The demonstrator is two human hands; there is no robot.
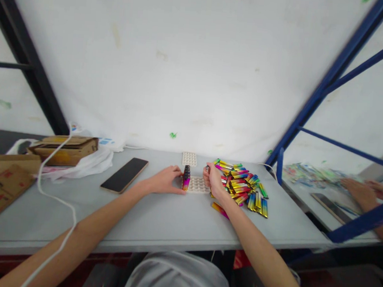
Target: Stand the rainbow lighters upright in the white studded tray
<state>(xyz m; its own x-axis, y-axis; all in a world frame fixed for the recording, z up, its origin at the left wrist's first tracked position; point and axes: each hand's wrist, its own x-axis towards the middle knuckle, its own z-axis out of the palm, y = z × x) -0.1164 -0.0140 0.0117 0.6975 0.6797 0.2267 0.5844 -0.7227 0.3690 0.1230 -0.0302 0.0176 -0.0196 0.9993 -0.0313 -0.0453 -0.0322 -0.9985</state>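
Note:
A pale tray with rows of round holes (198, 185) lies on the table between my hands. At its left end stands a row of lighters (185, 182) with black tops and shiny purple-orange bodies. My left hand (165, 179) curves against that row from the left, thumb at the near end and fingers farther back. Above the tray's right end, my right hand (212, 178) is closed around a lighter (207, 167); only its dark metallic top shows. Beside it on the right lies a heap of shiny multicoloured lighters (241, 184), partly hidden by the hand and forearm.
Another holed tray (189, 158) lies near the wall. A phone (124, 174) rests left of my left hand. Cardboard boxes (68, 150), a white plastic bag (94, 165) and a white cable (58, 200) are farther left. A blue metal frame (311, 112) stands right; beyond it, another person's hands (360, 192).

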